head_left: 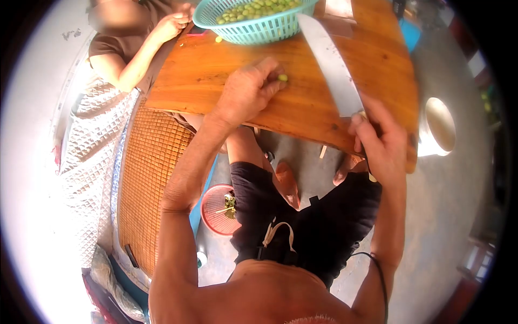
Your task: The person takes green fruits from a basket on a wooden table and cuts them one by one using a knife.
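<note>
Closed around knife (340, 81) handle: right hand (382, 139), forearm extended forward, blade angled away over wooden table (189, 81). Left hand (245, 89) farther out, fingers curled, green fruit (283, 78) at fingertips, pinch unclear. Beyond: blue-green basket (261, 31) of similar fruits.

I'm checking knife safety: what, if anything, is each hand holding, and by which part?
The right hand holds the knife by its handle. The left hand has a green fruit at its fingertips; whether it's gripped is unclear.

Glare bleaches the left side, while fisheye distortion bends the dark-rimmed view.
</note>
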